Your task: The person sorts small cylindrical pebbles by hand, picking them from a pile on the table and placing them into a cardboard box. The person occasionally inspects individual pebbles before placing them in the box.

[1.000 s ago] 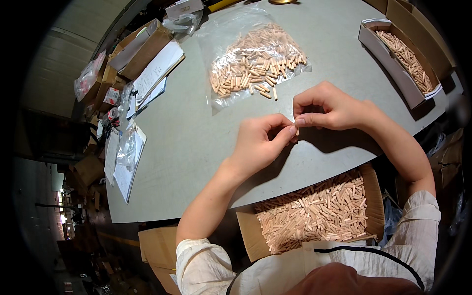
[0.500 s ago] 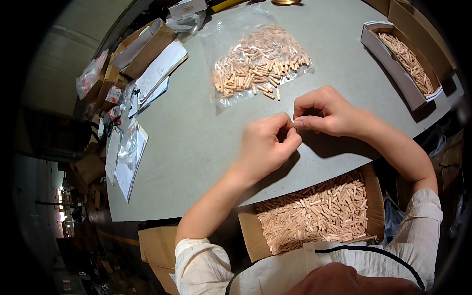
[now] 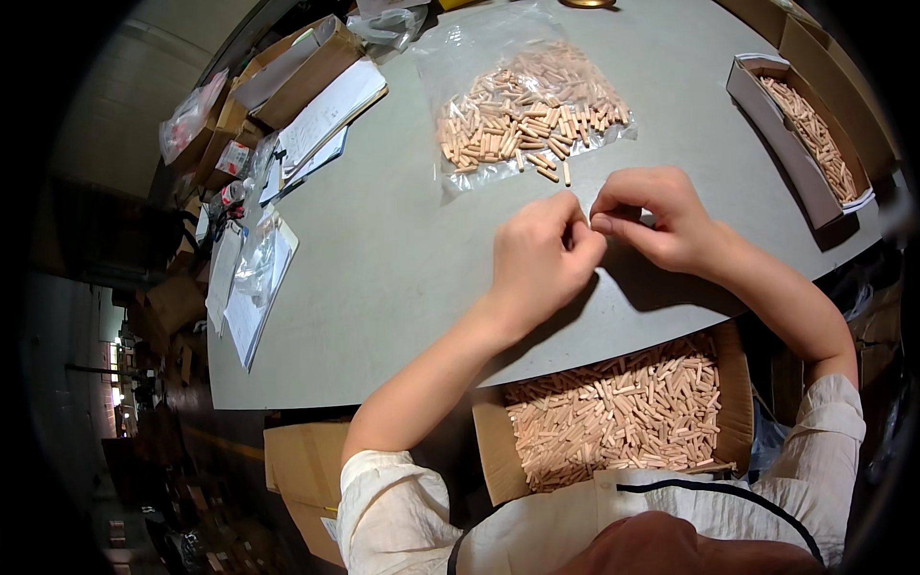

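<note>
My left hand (image 3: pixel 544 251) and my right hand (image 3: pixel 661 218) meet above the table's near part, thumbs and fingers pinched with the tips almost touching. Whatever lies between the fingertips is hidden or too small to name. Just beyond them, a clear plastic bag (image 3: pixel 450 72) lies flat on the grey table (image 3: pixel 383 278), with a heap of short wooden dowels (image 3: pixel 522 129) on and in it. Below the table edge, close to my body, an open cardboard box (image 3: pixel 496 446) is filled with many more such dowels (image 3: pixel 618 412).
A long narrow box (image 3: pixel 781 144) of dowels stands at the right edge. On the left lie clipboards with papers (image 3: pixel 326 110), a pad under clear plastic (image 3: pixel 251 307) and a cardboard box (image 3: pixel 307 77). A closed carton (image 3: pixel 307 470) sits below the table's left front.
The whole view has shifted slightly, so table things appear a little further right and higher. Both hands stay pinched together in nearly the same pose.
</note>
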